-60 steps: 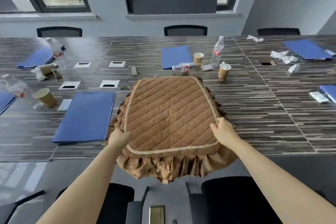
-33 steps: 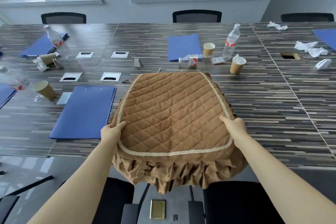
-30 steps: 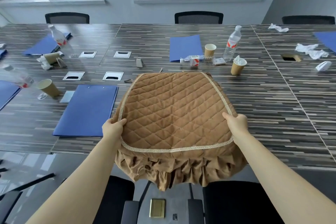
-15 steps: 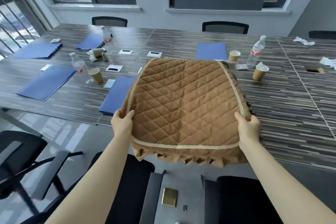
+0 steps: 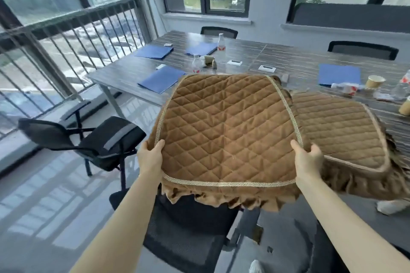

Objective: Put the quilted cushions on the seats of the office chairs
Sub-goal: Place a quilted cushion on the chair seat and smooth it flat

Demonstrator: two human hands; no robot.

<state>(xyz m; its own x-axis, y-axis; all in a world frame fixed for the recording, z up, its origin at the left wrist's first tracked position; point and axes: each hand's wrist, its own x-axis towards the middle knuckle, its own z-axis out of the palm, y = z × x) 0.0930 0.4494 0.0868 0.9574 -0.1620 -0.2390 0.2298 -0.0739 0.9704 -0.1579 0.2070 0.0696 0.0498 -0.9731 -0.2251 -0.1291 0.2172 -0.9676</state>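
A brown quilted cushion (image 5: pixel 226 131) with a pale braided border and a ruffled skirt is held up in the air, flat and tilted slightly toward the camera, above a black mesh office chair (image 5: pixel 188 235) that stands directly below its near edge. The left hand (image 5: pixel 150 157) grips the cushion's near left corner, thumb lying on the quilted top just inside the braid and the fingers curled out of sight beneath the ruffle. The right hand (image 5: pixel 308 159) grips the near right corner in the same way, thumb on top, with its fingers (image 5: pixel 316 150) wrapped around the edge and partly showing at the side. The cushion spans the whole gap between the two hands, its far edge reaching over the edge of the counter (image 5: pixel 288 60). A second quilted cushion (image 5: pixel 341 131) of the same brown lies on the counter just to the right, its left side tucked under the held one and its ruffle hanging off the counter's near edge. Another black office chair (image 5: pixel 93 137) stands apart to the left, near a railing (image 5: pixel 66 35) in front of large windows. On the counter lie blue folders (image 5: pixel 162 78), water bottles (image 5: pixel 220 45) and paper cups (image 5: pixel 375 81).
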